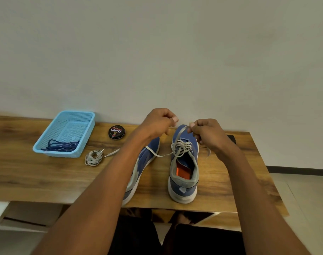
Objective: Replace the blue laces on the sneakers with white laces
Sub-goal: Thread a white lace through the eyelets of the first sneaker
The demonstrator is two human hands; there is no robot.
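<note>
Above the toe of the right-hand blue fabric sneaker with a white sole (183, 173), the fingers (192, 124) of the right hand (206, 131) are curled and pinch a flat white lace (181, 147) at a stretch that rises from the front eyelets. The left hand (157, 122) is held level with it, just apart, its fingers bent in as if pinching too, though whether they actually hold the lace cannot be made out from here. The lace is already woven loosely through several rows of eyelets on this sneaker; one loose tail runs left across the brown wood-grain desk (37, 177) toward the other blue sneaker (138, 173), which lies under the left forearm and shows no lace, and another tail hangs by the right wrist. A second white lace, coiled in a small bundle (93, 157), rests on the desk left of the shoes, untouched. The dark blue laces (60, 145) lie heaped in a light blue perforated plastic basket (83, 115) at the far left, and a round black tin of shoe polish (116, 132) sits between the basket and the hands. The step in hand looks like lacing the first sneaker, about halfway through the job. The next move likely calls for drawing the slack even and feeding the tip through the next eyelet without twisting the flat lace.
</note>
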